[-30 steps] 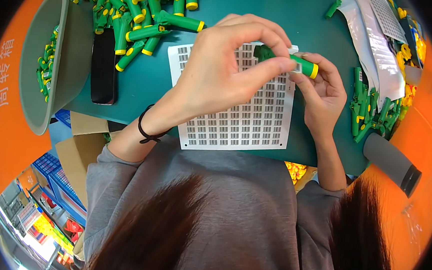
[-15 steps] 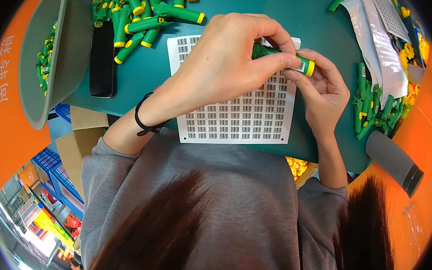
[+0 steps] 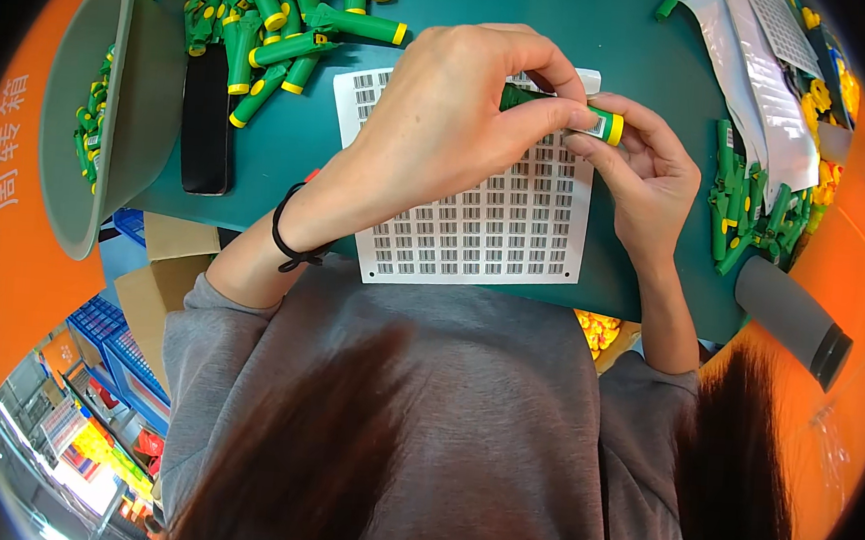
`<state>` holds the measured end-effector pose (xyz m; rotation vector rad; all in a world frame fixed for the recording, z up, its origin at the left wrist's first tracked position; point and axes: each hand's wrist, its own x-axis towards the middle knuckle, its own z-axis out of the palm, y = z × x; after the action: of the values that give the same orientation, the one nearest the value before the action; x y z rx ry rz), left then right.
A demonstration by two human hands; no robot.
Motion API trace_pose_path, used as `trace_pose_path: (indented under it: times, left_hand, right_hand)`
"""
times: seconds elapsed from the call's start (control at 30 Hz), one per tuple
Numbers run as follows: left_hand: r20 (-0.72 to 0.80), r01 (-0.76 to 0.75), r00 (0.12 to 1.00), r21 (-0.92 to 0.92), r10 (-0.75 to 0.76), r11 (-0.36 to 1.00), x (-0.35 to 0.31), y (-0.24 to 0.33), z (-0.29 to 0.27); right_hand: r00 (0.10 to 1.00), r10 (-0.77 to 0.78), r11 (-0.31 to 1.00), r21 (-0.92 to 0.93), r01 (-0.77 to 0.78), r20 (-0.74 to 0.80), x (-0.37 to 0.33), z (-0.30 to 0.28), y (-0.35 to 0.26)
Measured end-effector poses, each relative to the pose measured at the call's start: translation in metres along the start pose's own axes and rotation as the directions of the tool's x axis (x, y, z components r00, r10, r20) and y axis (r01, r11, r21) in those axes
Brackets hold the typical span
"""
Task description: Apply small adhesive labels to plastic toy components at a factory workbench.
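Observation:
A small green tube with a yellow end (image 3: 613, 130) is between my two hands, above a white sheet of barcode stickers (image 3: 475, 238). My left hand (image 3: 484, 108) is closed round its green body, with the thumb on a small white label near the yellow end. At that end my right hand (image 3: 650, 170) pinches the tube between thumb and fingers. Part of the green body is hidden behind my left fingers. The sheet lies on the green tabletop, partly covered by my left hand and wrist.
A heap of green tubes (image 3: 290, 19) lies at the far left, beside a black phone-like slab (image 3: 207, 124). A grey-green tub (image 3: 140, 149) stands farther left. To the right are more green pieces (image 3: 733, 201), plastic bags (image 3: 764, 113) and a grey tumbler (image 3: 786, 310).
Both hands and the tube have shifted only very slightly to the left. The hold on the tube looks the same.

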<state>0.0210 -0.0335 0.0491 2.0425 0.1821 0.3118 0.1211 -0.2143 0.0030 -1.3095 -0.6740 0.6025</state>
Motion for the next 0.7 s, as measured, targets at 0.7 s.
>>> trace_pose_path:
  times: [0.7]
  left_hand:
    - [0.26,0.342,0.927,-0.287,-0.271,0.895,-0.011,-0.01,-0.006]
  right_hand:
    - [0.979,-0.118,0.968,-0.199,0.15,0.167,0.005,-0.007,0.012]
